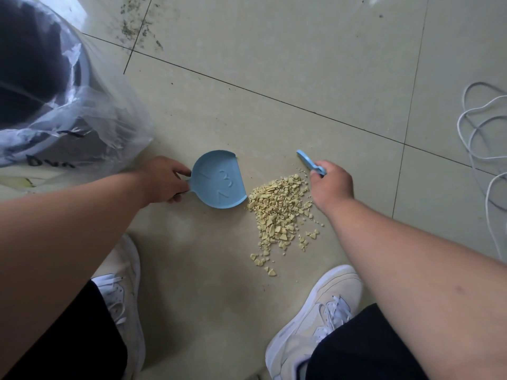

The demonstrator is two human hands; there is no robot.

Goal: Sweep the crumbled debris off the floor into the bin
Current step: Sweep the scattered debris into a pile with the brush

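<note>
A pile of pale yellow crumbled debris (279, 212) lies on the beige tiled floor between my feet and my hands. My left hand (162, 179) grips the handle of a small light-blue dustpan (218, 182), which rests flat on the floor with its open edge touching the pile's left side. My right hand (330, 183) is closed around a small light-blue brush (308, 162) at the pile's far right; the bristles are hidden under the hand. The bin (49, 86), lined with a clear plastic bag, stands at the upper left.
My two white sneakers (310, 322) stand just below the pile, the left one (123, 294) partly under my arm. A white cable (477, 138) loops over the floor at the right edge. Dark specks of dirt (137, 26) lie along a tile joint at the top.
</note>
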